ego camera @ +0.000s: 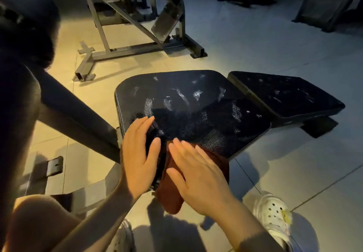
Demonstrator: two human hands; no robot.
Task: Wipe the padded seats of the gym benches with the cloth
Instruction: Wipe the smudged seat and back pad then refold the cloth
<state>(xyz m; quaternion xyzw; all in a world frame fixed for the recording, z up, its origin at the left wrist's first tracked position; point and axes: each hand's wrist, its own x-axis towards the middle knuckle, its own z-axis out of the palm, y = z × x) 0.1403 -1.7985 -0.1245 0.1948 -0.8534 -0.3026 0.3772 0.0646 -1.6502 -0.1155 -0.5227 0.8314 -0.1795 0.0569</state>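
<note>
Cloth [170, 190]: rust-brown, soft, limp; draped over the near corner of the seat [196, 114], tail hanging off.
Right hand [198, 175]: mine, fingers spread flat, pressing cloth down.
Left hand [139, 157]: fingers straight, resting on seat edge beside cloth.
Handling: light, bunches easily; I'd press with a flat palm mid-cloth.
Count: one cloth, two pads [284, 94] in view.

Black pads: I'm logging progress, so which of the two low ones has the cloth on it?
The larger near pad, where both hands press at its front corner; the brown cloth drapes over that edge. The smaller far pad is untouched.
</note>
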